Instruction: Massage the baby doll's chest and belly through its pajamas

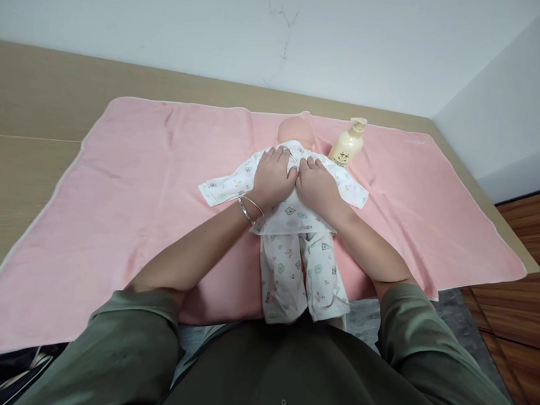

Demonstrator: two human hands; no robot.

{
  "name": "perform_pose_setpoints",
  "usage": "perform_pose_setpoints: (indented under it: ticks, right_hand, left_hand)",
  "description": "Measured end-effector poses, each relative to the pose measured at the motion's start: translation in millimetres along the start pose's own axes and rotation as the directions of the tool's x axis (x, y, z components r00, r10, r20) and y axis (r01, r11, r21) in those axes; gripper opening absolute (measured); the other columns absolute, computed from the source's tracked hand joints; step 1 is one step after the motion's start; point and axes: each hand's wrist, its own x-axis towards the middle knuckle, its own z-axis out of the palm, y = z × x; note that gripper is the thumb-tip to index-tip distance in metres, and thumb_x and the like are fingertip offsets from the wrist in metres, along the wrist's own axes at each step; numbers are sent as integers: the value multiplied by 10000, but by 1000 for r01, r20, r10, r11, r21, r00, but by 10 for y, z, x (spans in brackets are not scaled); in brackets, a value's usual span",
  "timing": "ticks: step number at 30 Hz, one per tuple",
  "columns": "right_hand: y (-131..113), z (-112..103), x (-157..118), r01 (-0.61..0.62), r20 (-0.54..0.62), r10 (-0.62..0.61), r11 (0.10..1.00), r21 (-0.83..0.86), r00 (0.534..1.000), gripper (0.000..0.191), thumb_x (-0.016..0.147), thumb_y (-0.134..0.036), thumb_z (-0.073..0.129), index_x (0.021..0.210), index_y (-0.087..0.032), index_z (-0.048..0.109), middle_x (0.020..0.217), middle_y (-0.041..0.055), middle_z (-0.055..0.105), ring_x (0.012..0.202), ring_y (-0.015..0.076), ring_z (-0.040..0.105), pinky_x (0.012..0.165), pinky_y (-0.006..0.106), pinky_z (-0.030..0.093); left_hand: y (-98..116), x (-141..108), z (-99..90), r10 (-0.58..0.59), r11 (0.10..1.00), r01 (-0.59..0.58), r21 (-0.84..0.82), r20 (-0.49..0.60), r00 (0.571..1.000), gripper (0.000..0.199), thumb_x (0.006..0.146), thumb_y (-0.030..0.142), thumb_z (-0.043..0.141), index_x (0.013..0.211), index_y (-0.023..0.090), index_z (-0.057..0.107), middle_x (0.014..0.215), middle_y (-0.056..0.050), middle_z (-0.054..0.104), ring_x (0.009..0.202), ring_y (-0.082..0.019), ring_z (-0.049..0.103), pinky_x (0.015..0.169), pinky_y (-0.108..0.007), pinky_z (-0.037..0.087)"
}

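Observation:
A baby doll lies stretched out on a pink blanket (188, 140), with its smooth bald head (296, 131) away from me. It wears a white printed top (291, 218) with the sleeves spread to both sides, and matching trousers (285, 274) whose legs point toward me. My left hand (273, 174) rests flat on the upper part of the top, fingers extended. Beside it, my right hand (318, 183) lies on the top with its fingers forward, the two thumbs close together. Neither hand grasps anything visible. My palms are hidden.
A cream pump bottle (347, 145) leans on the blanket to the right of the doll's head. Beneath the blanket is a light wooden tabletop (34, 100), with a white wall (191, 40) behind it. Brown wooden panels (525, 247) stand at the right.

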Motion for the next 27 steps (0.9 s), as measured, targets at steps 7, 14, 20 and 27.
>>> perform_pose_setpoints:
  ticks: [7,14,20,27]
  right_hand:
    - [290,129,262,-104,-4,106,986,127,994,515,999,-194,303,1451,-15,474,1558,193,482,1496,308,376,1256,496,287]
    - [48,100,90,-101,-23,102,995,11,995,530,994,-157,303,1446,75,455,1489,287,524,1441,366,459,1209,522,353]
    - [-29,34,85,-95,-11,95,995,-19,995,482,984,-162,334,1368,36,550,1453,271,566,1403,369,504,1177,524,396]
    - [188,169,279,-127,1,127,988,92,992,571,972,-199,328,1502,-6,418,1584,208,442,1506,335,368,1253,536,280]
  left_hand:
    - [135,-113,73,-8,1000,9,22,-61,998,524,972,241,416,1423,-13,495,1502,-270,508,1441,-394,439,1208,-526,332]
    - [-89,97,26,-24,996,22,-85,-14,1000,457,921,251,436,1304,78,615,1342,-175,662,1264,-328,594,1136,-469,438]
    - [-79,92,109,-51,998,48,-45,-62,997,472,939,220,381,1333,59,584,1359,-194,644,1297,-326,569,1154,-479,407]
    - [-42,13,200,-3,1000,3,-1,-138,990,456,961,228,366,1341,82,572,1370,-198,630,1308,-352,550,1142,-521,404]
